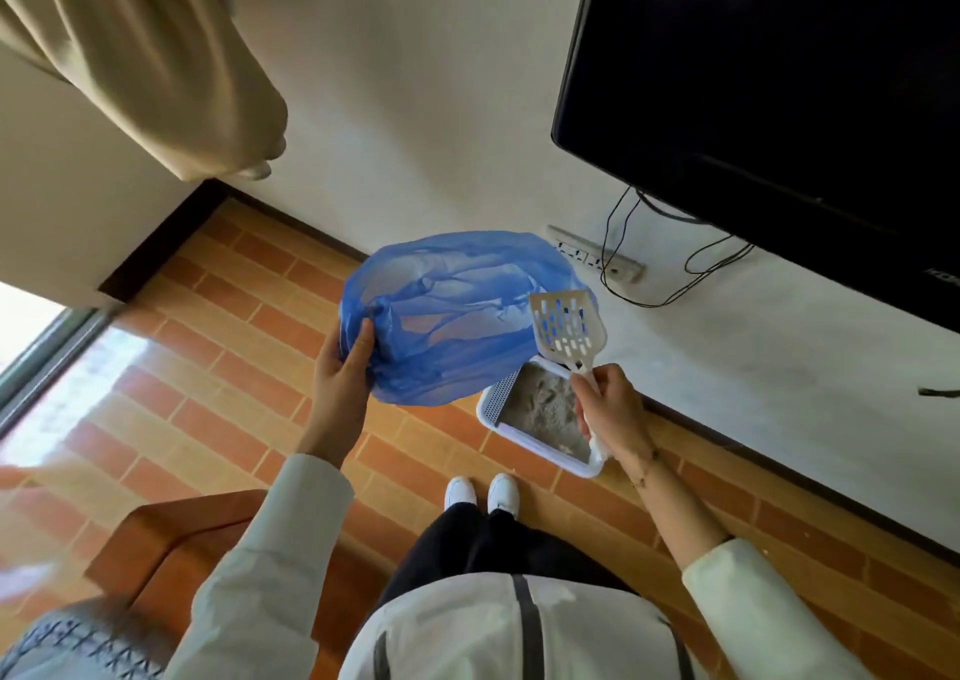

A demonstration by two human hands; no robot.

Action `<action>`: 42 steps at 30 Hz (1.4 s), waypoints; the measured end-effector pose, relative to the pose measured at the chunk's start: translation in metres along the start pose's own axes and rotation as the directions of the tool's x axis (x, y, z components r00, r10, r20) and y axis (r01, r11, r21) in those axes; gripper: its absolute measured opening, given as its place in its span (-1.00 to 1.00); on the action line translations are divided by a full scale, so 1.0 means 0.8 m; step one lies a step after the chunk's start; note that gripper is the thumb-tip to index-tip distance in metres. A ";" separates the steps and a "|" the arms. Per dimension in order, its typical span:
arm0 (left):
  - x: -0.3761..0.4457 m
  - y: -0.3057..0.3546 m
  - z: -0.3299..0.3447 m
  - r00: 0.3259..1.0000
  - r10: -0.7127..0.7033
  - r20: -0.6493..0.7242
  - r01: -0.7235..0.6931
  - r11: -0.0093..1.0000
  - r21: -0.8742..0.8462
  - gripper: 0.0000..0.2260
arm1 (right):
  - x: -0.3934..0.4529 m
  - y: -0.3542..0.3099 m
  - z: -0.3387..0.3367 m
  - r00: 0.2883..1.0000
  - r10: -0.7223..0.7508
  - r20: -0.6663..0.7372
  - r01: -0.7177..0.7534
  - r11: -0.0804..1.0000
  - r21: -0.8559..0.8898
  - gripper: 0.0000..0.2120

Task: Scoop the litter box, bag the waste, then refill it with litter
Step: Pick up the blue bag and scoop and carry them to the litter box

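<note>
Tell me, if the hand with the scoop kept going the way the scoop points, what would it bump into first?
Probably the blue bag. The right hand aims the scoop up toward the bag's open edge, which the left hand holds. Depth is unclear, so it might pass beside it.

Daylit, bright overall. Light entering from window [31, 336] far out past the left hand [340, 373], blown out to white there. Strong glare streak across floor tiles [119, 367] on that same side. Soft motion blur low beyond the left sleeve. Wide-angle bending at edges. TV screen [779, 82] above the right hand [610, 409] near black.
</note>
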State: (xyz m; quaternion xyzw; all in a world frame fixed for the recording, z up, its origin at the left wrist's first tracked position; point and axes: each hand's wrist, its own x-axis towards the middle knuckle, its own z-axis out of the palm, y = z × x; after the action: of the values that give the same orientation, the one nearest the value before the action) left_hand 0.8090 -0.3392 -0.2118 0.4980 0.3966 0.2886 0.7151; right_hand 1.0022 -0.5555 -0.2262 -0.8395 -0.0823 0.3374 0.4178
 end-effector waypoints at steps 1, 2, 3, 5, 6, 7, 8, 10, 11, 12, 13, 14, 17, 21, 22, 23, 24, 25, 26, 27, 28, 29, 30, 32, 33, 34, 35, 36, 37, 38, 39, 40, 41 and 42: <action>-0.005 0.000 -0.004 1.000 -0.006 -0.001 0.006 1.000 0.000 -0.74 | -0.004 -0.001 0.005 1.000 -0.003 0.009 0.003 1.000 0.014 -0.82; -0.009 -0.001 -0.008 1.000 -0.013 -0.005 0.013 1.000 -0.001 -0.76 | -0.008 -0.002 0.010 1.000 -0.008 0.015 0.007 1.000 0.025 -0.83; -0.013 -0.002 -0.012 1.000 -0.022 -0.012 0.022 1.000 -0.007 -0.77 | -0.012 -0.003 0.015 1.000 -0.011 0.021 0.011 0.999 0.030 -0.84; -0.020 -0.005 -0.019 0.999 -0.031 -0.019 0.031 0.999 -0.018 -0.76 | -0.019 -0.003 0.023 0.999 -0.024 0.031 0.023 0.999 0.032 -0.85; -0.023 -0.006 -0.023 0.999 -0.037 -0.017 0.037 0.999 -0.020 -0.75 | -0.022 -0.002 0.026 0.999 -0.028 0.037 0.026 0.999 0.038 -0.85; -0.025 -0.007 -0.027 0.999 -0.046 -0.016 0.046 0.999 -0.020 -0.75 | -0.025 -0.001 0.030 0.999 -0.024 0.047 0.022 0.999 0.044 -0.84; -0.027 -0.007 -0.030 0.998 -0.053 -0.022 0.053 0.998 -0.017 -0.75 | -0.027 0.001 0.034 0.998 -0.019 0.054 0.017 0.999 0.044 -0.83; -0.028 -0.008 -0.035 0.998 -0.054 -0.032 0.054 0.998 -0.015 -0.73 | -0.028 0.003 0.038 0.998 -0.018 0.056 0.016 0.999 0.033 -0.81; -0.028 -0.010 -0.037 0.998 -0.057 -0.034 0.057 0.998 -0.016 -0.70 | -0.028 0.003 0.040 0.998 -0.019 0.053 0.018 1.000 0.023 -0.81; -0.028 -0.012 -0.038 0.998 -0.059 -0.038 0.058 0.998 -0.015 -0.68 | -0.028 0.003 0.041 0.998 -0.022 0.053 0.022 1.000 0.015 -0.81; -0.028 -0.013 -0.040 0.997 -0.058 -0.042 0.058 0.998 -0.015 -0.69 | -0.027 0.004 0.044 0.998 -0.027 0.060 0.026 1.000 0.013 -0.80; -0.027 -0.016 -0.041 0.997 -0.059 -0.047 0.059 0.998 -0.017 -0.73 | -0.024 0.005 0.045 0.997 -0.027 0.073 0.026 1.000 0.017 -0.80; -0.022 -0.030 -0.045 0.994 -0.062 -0.089 0.060 0.998 -0.028 -0.79 | -0.009 0.010 0.051 0.995 -0.020 0.100 0.018 1.000 0.023 -0.79; -0.005 -0.062 -0.050 0.982 -0.082 -0.170 0.077 0.996 -0.038 -0.74 | 0.027 0.024 0.064 0.993 -0.029 0.118 0.034 0.999 -0.041 -0.79; 0.002 -0.072 -0.051 0.980 -0.076 -0.187 0.070 0.997 -0.036 -0.73 | 0.039 0.029 0.068 0.992 -0.030 0.125 0.036 0.998 -0.052 -0.79; 0.009 -0.083 -0.052 0.977 -0.073 -0.200 0.067 0.997 -0.037 -0.74 | 0.052 0.036 0.073 0.991 -0.030 0.134 0.039 0.997 -0.060 -0.78; 0.016 -0.095 -0.054 0.974 -0.078 -0.213 0.071 0.997 -0.043 -0.76 | 0.065 0.043 0.078 0.989 -0.027 0.144 0.037 0.997 -0.064 -0.78; 0.023 -0.108 -0.056 0.971 -0.081 -0.225 0.071 0.996 -0.052 -0.77 | 0.078 0.051 0.085 0.988 -0.022 0.152 0.032 0.997 -0.065 -0.78; 0.031 -0.121 -0.057 0.969 -0.080 -0.234 0.067 0.996 -0.062 -0.76 | 0.092 0.059 0.093 0.987 -0.022 0.158 0.033 0.997 -0.068 -0.79; 0.039 -0.137 -0.059 0.969 -0.078 -0.235 0.063 0.995 -0.073 -0.74 | 0.107 0.069 0.101 0.986 -0.023 0.163 0.037 0.996 -0.080 -0.79; 0.048 -0.153 -0.062 0.969 -0.078 -0.236 0.060 0.995 -0.082 -0.73 | 0.121 0.080 0.111 0.986 -0.024 0.168 0.041 0.995 -0.096 -0.80; 0.058 -0.171 -0.065 0.969 -0.074 -0.238 0.054 0.994 -0.090 -0.72 | 0.136 0.092 0.121 0.985 -0.026 0.171 0.046 0.993 -0.111 -0.81; 0.068 -0.189 -0.069 0.967 -0.070 -0.244 0.048 0.994 -0.095 -0.72 | 0.152 0.104 0.132 0.984 -0.030 0.177 0.052 0.991 -0.126 -0.81; 0.090 -0.234 -0.078 0.965 -0.063 -0.255 0.040 0.995 -0.095 -0.73 | 0.185 0.135 0.155 0.980 -0.037 0.193 0.068 0.986 -0.153 -0.81; 0.101 -0.259 -0.084 0.964 -0.058 -0.258 0.035 0.995 -0.094 -0.75 | 0.202 0.151 0.168 0.978 -0.040 0.203 0.073 0.985 -0.156 -0.82; 0.111 -0.284 -0.089 0.963 -0.054 -0.262 0.030 0.995 -0.093 -0.76 | 0.220 0.168 0.181 0.977 -0.043 0.211 0.077 0.985 -0.156 -0.82; 0.122 -0.311 -0.096 0.963 -0.050 -0.266 0.025 0.995 -0.095 -0.77 | 0.239 0.186 0.195 0.975 -0.048 0.216 0.084 0.984 -0.159 -0.83; 0.134 -0.339 -0.102 0.961 -0.050 -0.273 0.024 0.995 -0.101 -0.76 | 0.258 0.205 0.210 0.974 -0.051 0.220 0.090 0.982 -0.168 -0.83; 0.145 -0.367 -0.110 0.959 -0.054 -0.277 0.023 0.993 -0.112 -0.75 | 0.278 0.226 0.224 0.974 -0.053 0.221 0.094 0.979 -0.182 -0.82; 0.157 -0.396 -0.117 0.960 -0.059 -0.275 0.025 0.992 -0.124 -0.74 | 0.299 0.246 0.240 0.974 -0.055 0.220 0.100 0.975 -0.196 -0.81; 0.170 -0.426 -0.125 0.961 -0.063 -0.270 0.027 0.990 -0.136 -0.74 | 0.319 0.267 0.256 0.973 -0.060 0.222 0.108 0.972 -0.210 -0.80; 0.181 -0.456 -0.132 0.963 -0.069 -0.259 0.031 0.988 -0.149 -0.73 | 0.338 0.287 0.271 0.971 -0.064 0.230 0.116 0.968 -0.221 -0.80; 0.194 -0.490 -0.140 0.966 -0.073 -0.250 0.032 0.985 -0.167 -0.74 | 0.360 0.312 0.289 0.968 -0.070 0.242 0.125 0.967 -0.220 -0.80; 0.204 -0.516 -0.146 0.968 -0.081 -0.239 0.037 0.982 -0.183 -0.74 | 0.377 0.330 0.302 0.965 -0.070 0.253 0.125 0.970 -0.210 -0.81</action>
State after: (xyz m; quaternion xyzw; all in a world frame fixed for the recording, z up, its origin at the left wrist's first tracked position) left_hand 0.8013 -0.2899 -0.6682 0.3808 0.4695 0.3608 0.7102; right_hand 1.0396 -0.4409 -0.6781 -0.8284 -0.2120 0.4054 0.3232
